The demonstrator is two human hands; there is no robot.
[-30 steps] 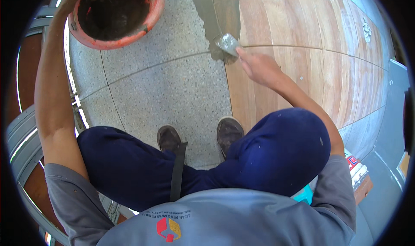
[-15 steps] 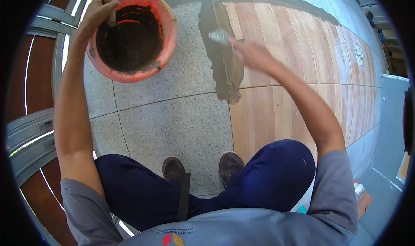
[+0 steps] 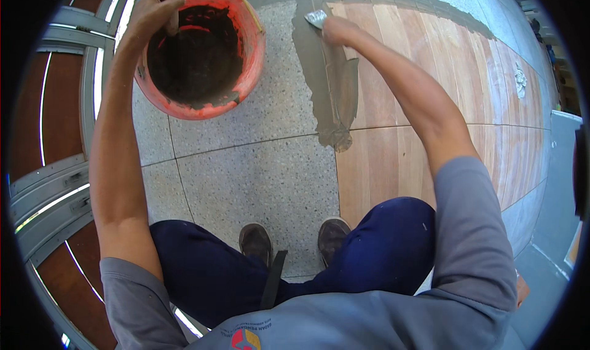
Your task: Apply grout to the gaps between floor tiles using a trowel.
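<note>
The person squats on a speckled terrazzo floor (image 3: 246, 178), and the right hand (image 3: 337, 29) is closed around a small metal trowel (image 3: 316, 18), its blade lying on the far end of a strip of wet grey mortar (image 3: 332, 98) that runs along the seam where the terrazzo meets the wood-look tiles (image 3: 418, 73). The left hand (image 3: 150, 15) grips the far rim of an orange bucket (image 3: 246, 61), fingers curled over the edge just beside a wooden handle (image 3: 169, 0) standing in it; the bucket sits on the terrazzo to the left of the mortar strip, and its inside looks dark and nearly scraped out. To do this stroke well, I judge the blade should stay at a low angle with even pressure, drawn along the seam rather than across it, so the mortar packs into the joint and feathers thin at its edges. The near end of the strip bulges into a blob close to the tile corner, which likely wants pulling out flat. Mortar smeared onto the tile faces would be best wiped while wet. Holding the bucket steady and near keeps reloading short. The shoes (image 3: 295, 239) stand well clear of the wet strip.
</note>
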